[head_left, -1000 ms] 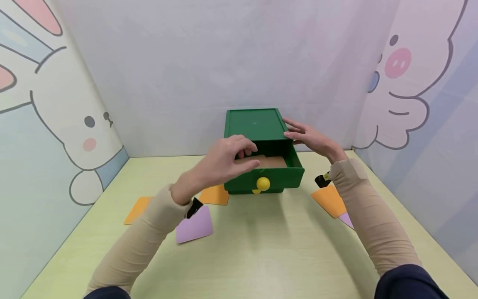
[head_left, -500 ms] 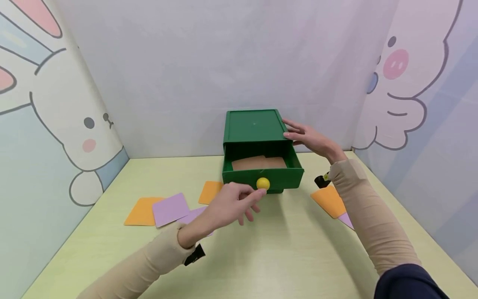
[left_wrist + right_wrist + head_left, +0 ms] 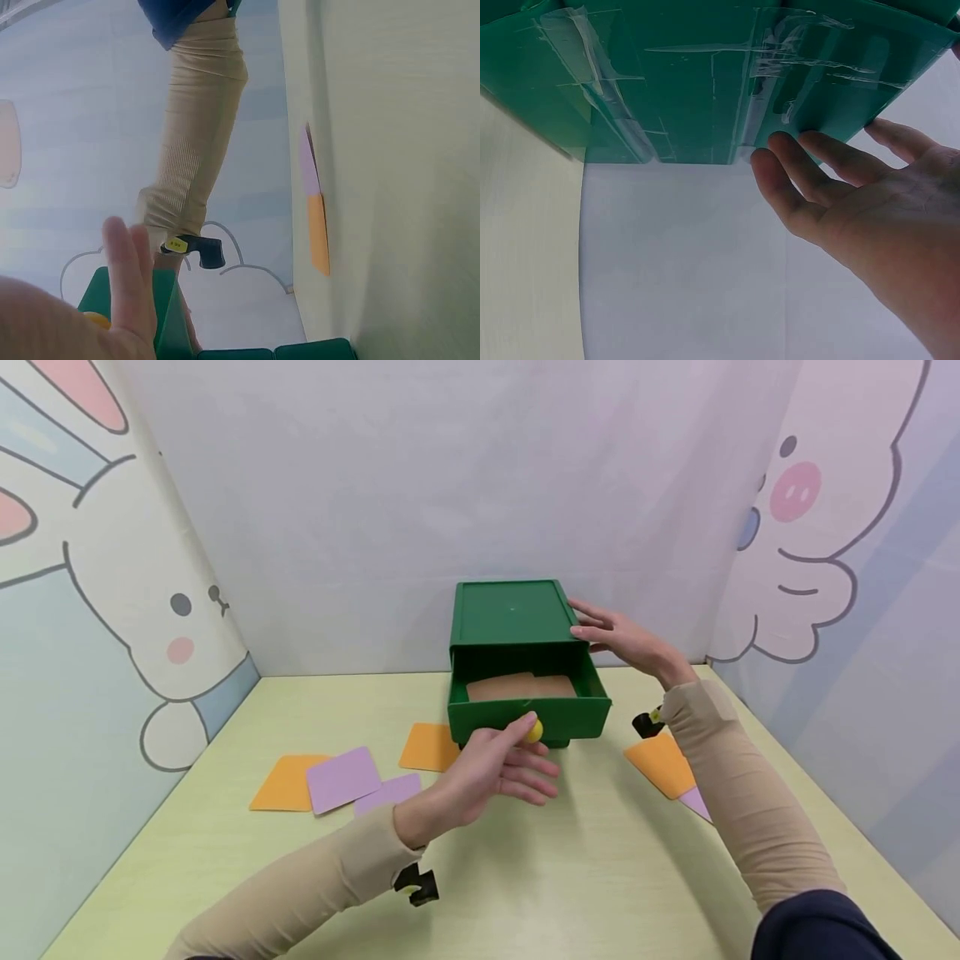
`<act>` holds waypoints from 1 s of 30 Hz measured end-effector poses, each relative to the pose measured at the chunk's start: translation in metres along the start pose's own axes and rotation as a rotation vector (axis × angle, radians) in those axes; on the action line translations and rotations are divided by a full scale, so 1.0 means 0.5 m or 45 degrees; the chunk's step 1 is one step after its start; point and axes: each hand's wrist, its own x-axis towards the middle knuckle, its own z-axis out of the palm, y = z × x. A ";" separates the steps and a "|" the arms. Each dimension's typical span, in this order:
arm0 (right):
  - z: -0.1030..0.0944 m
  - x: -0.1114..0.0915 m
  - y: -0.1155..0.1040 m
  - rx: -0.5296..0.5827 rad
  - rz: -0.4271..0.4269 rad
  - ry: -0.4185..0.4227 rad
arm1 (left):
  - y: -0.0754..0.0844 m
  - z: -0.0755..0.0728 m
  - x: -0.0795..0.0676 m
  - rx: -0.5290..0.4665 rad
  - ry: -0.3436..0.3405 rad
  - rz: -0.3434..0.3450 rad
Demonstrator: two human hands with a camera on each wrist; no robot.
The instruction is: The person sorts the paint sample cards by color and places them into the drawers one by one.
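Note:
A green drawer box [image 3: 513, 612] stands against the back wall, its upper drawer [image 3: 480, 717] pulled out. Brown cards [image 3: 501, 687] lie inside that drawer. My left hand [image 3: 487, 772] is at the drawer's yellow knob [image 3: 535, 732], thumb beside it and the other fingers extended below. In the left wrist view the fingers [image 3: 129, 277] partly hide the knob; whether they touch it is unclear. My right hand [image 3: 630, 639] rests against the box's right side near the top, fingers spread. The right wrist view shows those fingertips [image 3: 776, 146] along the box's taped side.
Left of the box, orange cards [image 3: 281, 785] and purple cards [image 3: 343, 781] lie on the pale green table [image 3: 570, 877]. Another orange card [image 3: 663, 764] and a purple one [image 3: 696, 802] lie by the right forearm. Walls with cartoon animals enclose the table.
My left hand has moved down from above the open drawer to its yellow knob, and its fingers have straightened. The right hand stays on the box. The drawer looks unmoved.

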 end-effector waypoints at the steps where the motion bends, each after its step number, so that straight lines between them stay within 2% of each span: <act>1: 0.000 0.000 0.000 0.002 0.001 0.000 | 0.000 0.002 0.003 -0.013 0.012 0.005; 7: 0.000 0.000 -0.001 0.000 0.005 -0.004 | -0.002 0.009 0.007 -0.064 0.060 0.044; 13: 0.000 -0.002 -0.003 0.010 0.005 -0.002 | 0.001 0.012 0.006 -0.090 0.060 0.084; 30: 0.000 0.000 -0.001 0.030 0.014 -0.010 | 0.006 0.005 0.021 -0.073 0.076 0.117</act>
